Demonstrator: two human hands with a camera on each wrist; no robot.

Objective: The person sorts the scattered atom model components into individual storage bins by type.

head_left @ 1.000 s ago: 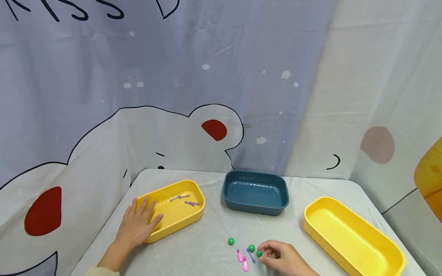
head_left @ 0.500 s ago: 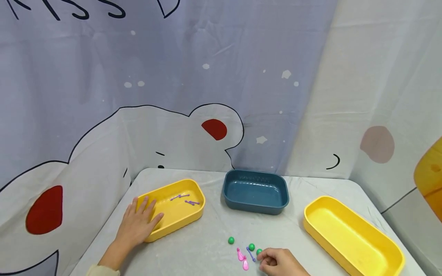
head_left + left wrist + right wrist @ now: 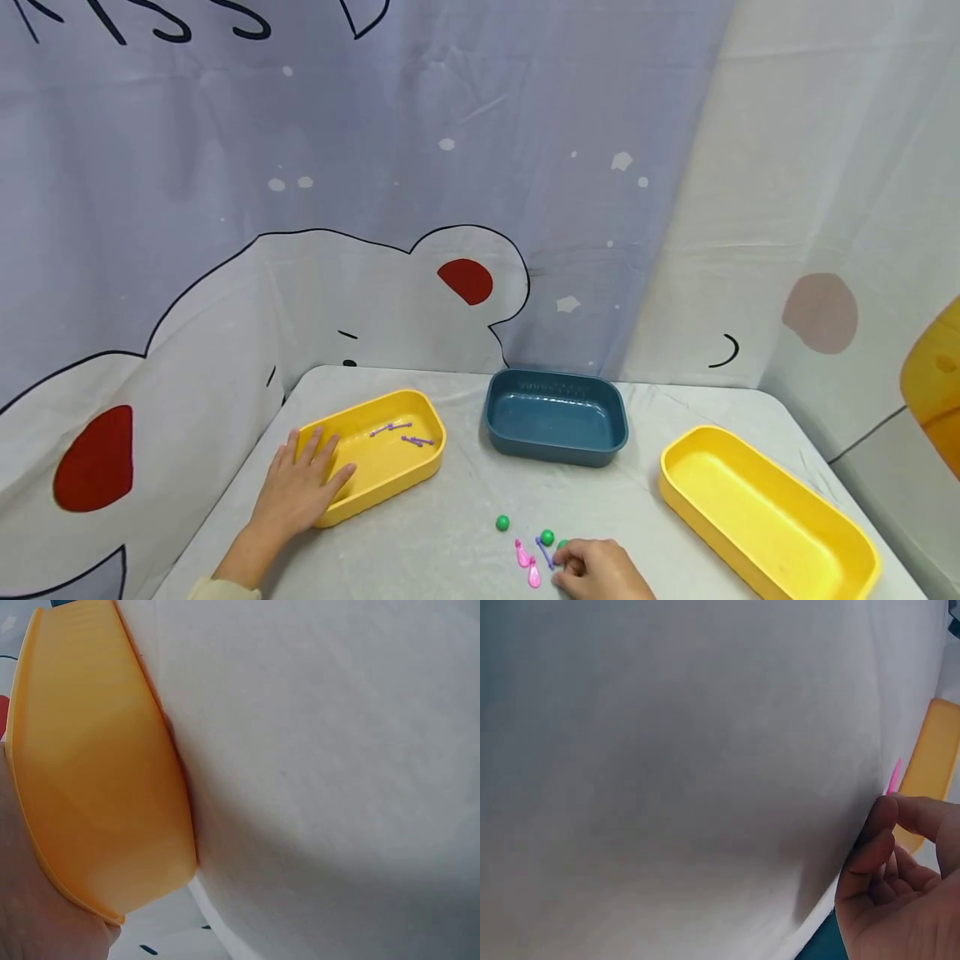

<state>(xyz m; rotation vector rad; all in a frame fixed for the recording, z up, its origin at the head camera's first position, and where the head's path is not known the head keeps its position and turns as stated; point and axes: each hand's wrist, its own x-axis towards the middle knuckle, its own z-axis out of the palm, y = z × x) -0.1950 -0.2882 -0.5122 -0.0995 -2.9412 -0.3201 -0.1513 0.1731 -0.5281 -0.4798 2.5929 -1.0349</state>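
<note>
My left hand rests on the near left end of a yellow tray, its fingers over the rim and inside. Several small purple sticks with knobbed ends lie in that tray. On the table, my right hand has bent fingers, with thumb and index tips at the lower end of another purple stick. Whether they pinch it is hidden. A green ball lies beside the stick, and another green ball is partly behind the hand. Two pink bowling-pin-shaped pieces lie just left.
A third green ball sits farther left. At the back stands a dark teal tray. A second yellow tray is on the right. Printed cloth hangs behind and beside the white-covered table.
My right hand has shifted slightly left, from beside the nearest green ball to the purple stick's end. The left hand and the trays stay in place.
</note>
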